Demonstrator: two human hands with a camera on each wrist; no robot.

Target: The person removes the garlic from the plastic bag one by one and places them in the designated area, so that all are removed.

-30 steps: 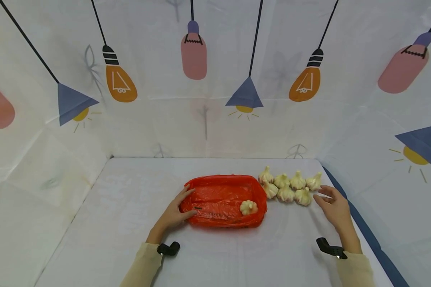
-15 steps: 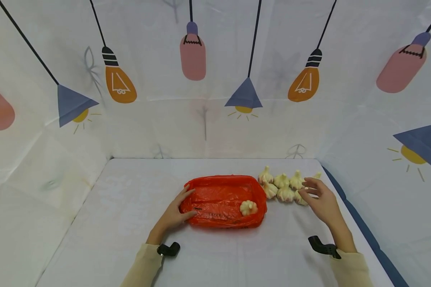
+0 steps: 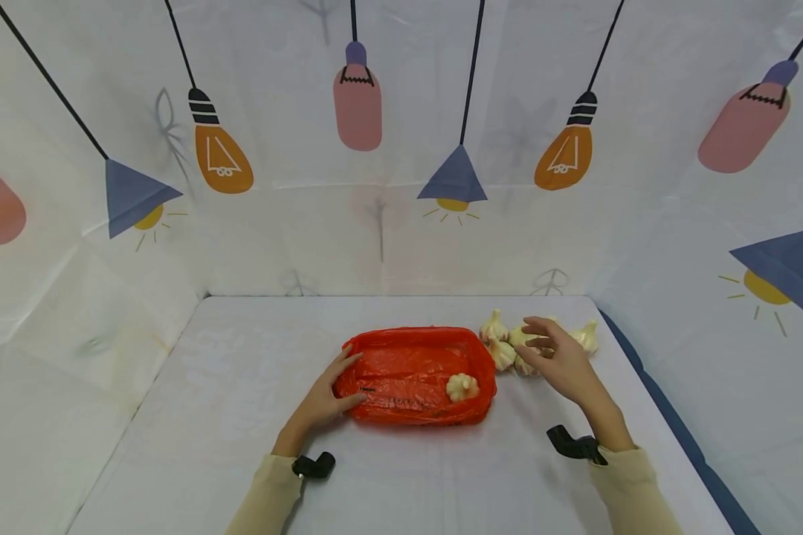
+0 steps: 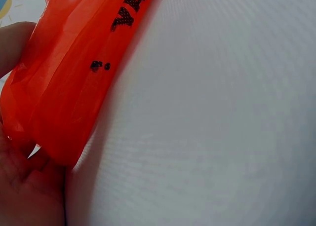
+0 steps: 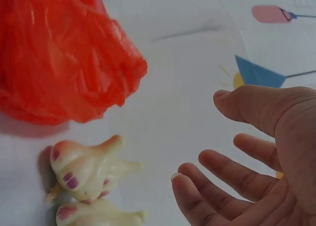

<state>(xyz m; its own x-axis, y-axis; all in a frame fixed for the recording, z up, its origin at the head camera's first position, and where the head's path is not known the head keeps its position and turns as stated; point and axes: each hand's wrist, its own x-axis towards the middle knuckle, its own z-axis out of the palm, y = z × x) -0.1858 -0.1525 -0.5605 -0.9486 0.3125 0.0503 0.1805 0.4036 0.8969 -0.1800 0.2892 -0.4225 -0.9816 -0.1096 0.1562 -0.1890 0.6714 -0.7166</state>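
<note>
L. hand [image 3: 326,397] at left rim of orange bag [image 3: 415,371], thumb and fingers pinching the plastic. Centre: bag on white table [image 3: 241,416], one garlic bulb [image 3: 462,386] inside, near right end. R. of bag: garlic pile [image 3: 502,343] on table. R. hand [image 3: 558,360] over pile, fingers loose, unclenched, nothing grasped.

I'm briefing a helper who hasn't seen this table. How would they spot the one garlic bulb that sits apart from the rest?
Find the red plastic bag spread open at the middle of the white table. Look inside it, at its right end: the lone garlic bulb lies there. Every other bulb is in the cluster on the bare table, right of the bag.
</note>
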